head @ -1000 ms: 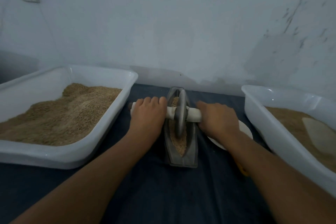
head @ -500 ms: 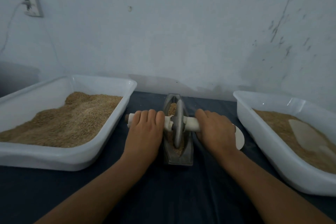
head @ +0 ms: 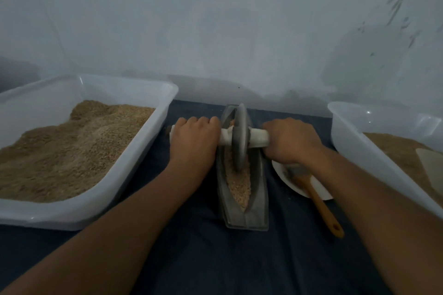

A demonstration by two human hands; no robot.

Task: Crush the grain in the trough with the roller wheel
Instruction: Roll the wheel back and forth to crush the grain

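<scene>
**A:** so where's everything sitting right now?

**B:** From my feed: the metal trough (head: 244, 201) is mid-surface, running from the near side toward the far edge by the wall, with crushed grain (head: 238, 184) lying along its channel. The roller wheel (head: 240, 136) stands upright in the trough's far half, rim down in the grain.

**A:** and the grip?

**B:** Both clenched on the white axle handle (head: 257, 137). My left hand (head: 194, 143) wraps the left end, my right hand (head: 291, 141) the right end, wheel between them.

**A:** anything else around?

**B:** White tub of grain (head: 134, 170) toward the left edge, another tub (head: 359, 151) at the right edge. A brush (head: 314, 194) rests on a white plate (head: 287, 179) just beside the trough.
</scene>
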